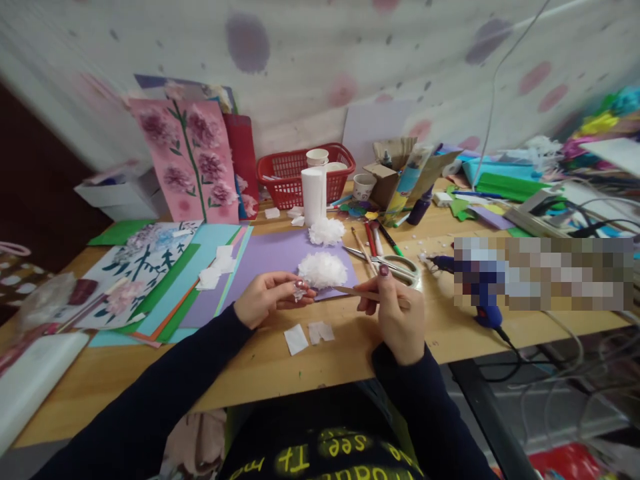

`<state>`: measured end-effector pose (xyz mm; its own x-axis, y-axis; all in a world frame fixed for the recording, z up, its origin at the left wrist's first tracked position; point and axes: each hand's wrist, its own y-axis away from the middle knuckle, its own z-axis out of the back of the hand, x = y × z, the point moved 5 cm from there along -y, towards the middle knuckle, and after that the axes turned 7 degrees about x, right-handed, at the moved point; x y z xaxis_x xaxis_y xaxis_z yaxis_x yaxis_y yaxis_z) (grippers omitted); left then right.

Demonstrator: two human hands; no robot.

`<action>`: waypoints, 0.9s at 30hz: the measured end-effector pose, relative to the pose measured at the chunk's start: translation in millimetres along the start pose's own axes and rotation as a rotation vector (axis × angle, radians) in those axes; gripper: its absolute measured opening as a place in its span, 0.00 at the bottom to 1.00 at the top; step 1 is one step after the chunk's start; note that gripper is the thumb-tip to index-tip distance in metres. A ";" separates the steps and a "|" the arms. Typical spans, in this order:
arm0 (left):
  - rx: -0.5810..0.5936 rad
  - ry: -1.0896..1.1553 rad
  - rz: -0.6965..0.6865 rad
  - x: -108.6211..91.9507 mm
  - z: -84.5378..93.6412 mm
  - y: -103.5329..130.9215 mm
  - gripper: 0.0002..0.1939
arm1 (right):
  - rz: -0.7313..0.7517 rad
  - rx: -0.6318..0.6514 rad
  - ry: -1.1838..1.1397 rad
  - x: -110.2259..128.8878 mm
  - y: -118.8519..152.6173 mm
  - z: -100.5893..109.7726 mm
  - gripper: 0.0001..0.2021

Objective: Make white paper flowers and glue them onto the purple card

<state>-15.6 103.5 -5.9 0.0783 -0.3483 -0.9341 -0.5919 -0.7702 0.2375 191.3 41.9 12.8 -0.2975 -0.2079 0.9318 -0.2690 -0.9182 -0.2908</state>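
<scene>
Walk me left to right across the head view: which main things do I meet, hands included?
White box → pink flower picture → left hand → nearer fluffy white flower → right hand → blue glue gun.

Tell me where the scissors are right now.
In the head view, the scissors lie on the table right of centre, just beyond the right hand, between the nearer fluffy white flower and the blue glue gun.
</scene>
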 end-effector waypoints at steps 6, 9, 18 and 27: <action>-0.004 -0.136 -0.030 -8.4 -13.3 -0.2 0.23 | 0.032 0.010 0.145 0.4 -2.5 -2.5 0.24; 0.039 -0.217 -0.039 -13.7 -24.5 -1.7 0.19 | 0.029 0.012 0.132 0.0 -3.2 -2.2 0.25; -0.035 -0.720 -0.210 -29.7 -39.7 -7.9 0.06 | 0.008 0.023 0.044 0.3 -1.6 0.5 0.27; -0.177 -1.152 -0.326 -43.7 -52.8 -20.2 0.14 | 0.029 -0.005 0.217 4.4 -3.6 3.1 0.24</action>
<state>35.3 106.1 44.2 -0.6105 0.4867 -0.6249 -0.5526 -0.8269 -0.1042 193.8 43.2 18.6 -0.4951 -0.1563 0.8547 -0.2619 -0.9111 -0.3183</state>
